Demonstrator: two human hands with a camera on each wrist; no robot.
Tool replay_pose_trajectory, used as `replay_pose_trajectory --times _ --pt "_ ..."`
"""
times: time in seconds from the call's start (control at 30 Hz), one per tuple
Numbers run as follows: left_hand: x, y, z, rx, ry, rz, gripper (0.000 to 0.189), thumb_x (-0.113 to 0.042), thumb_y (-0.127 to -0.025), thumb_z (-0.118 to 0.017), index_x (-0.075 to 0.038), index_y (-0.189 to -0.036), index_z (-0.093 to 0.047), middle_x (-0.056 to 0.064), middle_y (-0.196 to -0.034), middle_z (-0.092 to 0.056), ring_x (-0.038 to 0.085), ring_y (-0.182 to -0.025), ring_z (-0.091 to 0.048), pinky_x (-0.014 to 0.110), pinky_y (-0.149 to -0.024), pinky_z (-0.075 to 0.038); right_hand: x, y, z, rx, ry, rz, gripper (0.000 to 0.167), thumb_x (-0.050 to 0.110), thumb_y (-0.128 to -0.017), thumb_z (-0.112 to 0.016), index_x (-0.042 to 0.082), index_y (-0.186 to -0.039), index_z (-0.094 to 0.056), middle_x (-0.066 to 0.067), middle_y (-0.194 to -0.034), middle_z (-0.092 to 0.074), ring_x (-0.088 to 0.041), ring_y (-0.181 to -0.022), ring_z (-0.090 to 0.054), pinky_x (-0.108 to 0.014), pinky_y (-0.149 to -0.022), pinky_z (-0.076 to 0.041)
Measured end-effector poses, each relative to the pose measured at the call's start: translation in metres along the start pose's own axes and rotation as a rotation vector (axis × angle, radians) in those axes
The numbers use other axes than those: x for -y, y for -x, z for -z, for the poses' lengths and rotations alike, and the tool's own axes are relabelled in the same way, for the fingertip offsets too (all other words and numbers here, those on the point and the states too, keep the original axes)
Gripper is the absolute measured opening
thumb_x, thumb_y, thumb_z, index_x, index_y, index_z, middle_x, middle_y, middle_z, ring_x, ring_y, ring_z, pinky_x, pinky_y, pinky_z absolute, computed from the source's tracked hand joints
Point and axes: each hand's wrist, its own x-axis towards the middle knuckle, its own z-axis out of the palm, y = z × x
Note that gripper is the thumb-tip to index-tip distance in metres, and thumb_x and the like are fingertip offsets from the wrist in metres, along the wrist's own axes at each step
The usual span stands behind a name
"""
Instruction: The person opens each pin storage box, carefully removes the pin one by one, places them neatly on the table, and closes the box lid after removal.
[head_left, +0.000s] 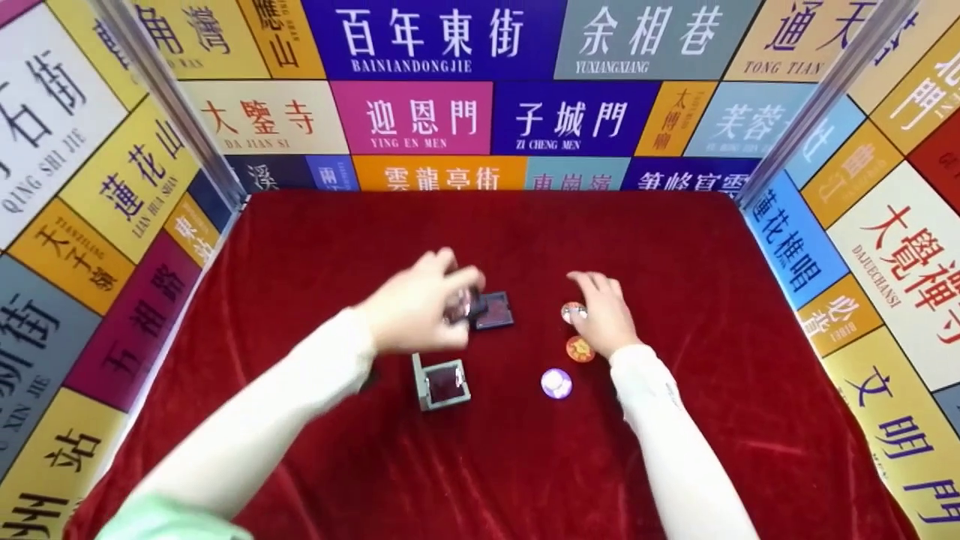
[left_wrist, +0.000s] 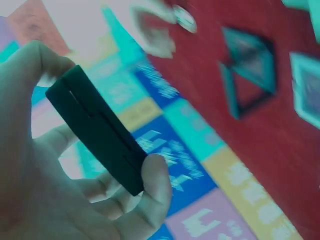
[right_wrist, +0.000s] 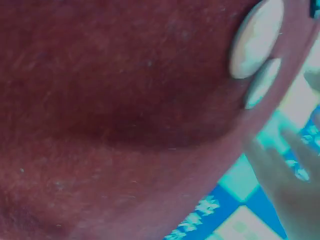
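My left hand [head_left: 424,307] is raised over the cloth, thumb and fingers gripping a small dark box [left_wrist: 97,132] by its ends; slots show along the box's narrow side. Just right of that hand in the head view lies an open dark box [head_left: 493,310]. Below it stands an open grey-green box [head_left: 444,384] with a dark lining. On the right, my right hand [head_left: 606,311] reaches low with loosely extended fingers. Its thumb overlaps a round badge [head_left: 571,312]; whether they touch is hard to tell. An orange badge [head_left: 580,349] lies near its wrist, and a purple-rimmed badge [head_left: 556,383] further left.
Dark red velvet cloth [head_left: 480,465] covers the surface under everything. Walls of coloured signs [head_left: 450,116] with lettering rise at the back and both sides. Metal corner posts [head_left: 810,105] stand at the back corners.
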Motion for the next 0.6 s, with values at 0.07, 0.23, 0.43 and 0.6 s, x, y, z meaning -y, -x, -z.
replay_pose_trajectory --times 0.07,0.23,0.43,0.6 --pt "-0.02 0.017 0.0 -0.06 0.012 -0.04 0.053 -0.037 -0.085 -0.08 -0.025 -0.134 -0.065 0.002 -0.108 -0.048 0.022 -0.096 -0.049 0.037 -0.069 -0.053 0.023 0.011 0.004 -0.071 -0.202 0.021 0.044 -0.001 -0.097 -0.073 0.0 -0.14 -0.065 -0.022 -0.132 -0.066 -0.042 -0.121 -0.06 -0.055 -0.105 -0.049" --pt "-0.055 0.046 -0.017 -0.222 -0.018 -0.025 0.047 -0.044 -0.092 -0.076 -0.021 -0.132 -0.065 0.0 -0.111 -0.055 0.023 -0.1 -0.052 0.039 -0.069 -0.054 0.101 0.066 -0.001 0.189 -1.012 -0.01 0.029 0.011 -0.114 -0.054 -0.003 -0.14 -0.058 -0.022 -0.124 -0.068 -0.04 -0.106 -0.071 -0.063 -0.087 -0.06" --pt "-0.08 0.057 -0.041 -0.289 0.017 -0.019 0.05 -0.044 -0.091 -0.078 -0.019 -0.132 -0.066 -0.002 -0.117 -0.059 0.023 -0.102 -0.052 0.038 -0.07 -0.056 0.155 0.118 -0.008 0.51 -1.509 -0.114 0.038 0.034 -0.12 -0.034 0.017 -0.151 -0.048 -0.014 -0.141 -0.065 -0.032 -0.111 -0.072 -0.054 -0.085 -0.062" --pt "-0.091 0.063 -0.054 -0.331 0.032 -0.028 0.076 -0.046 -0.083 -0.081 -0.009 -0.146 -0.061 0.003 -0.123 -0.063 0.026 -0.105 -0.054 0.039 -0.077 -0.056 0.169 0.137 -0.013 0.535 -1.709 -0.131 0.036 0.031 -0.121 -0.03 0.023 -0.154 -0.042 -0.011 -0.147 -0.062 -0.028 -0.116 -0.071 -0.05 -0.092 -0.061"
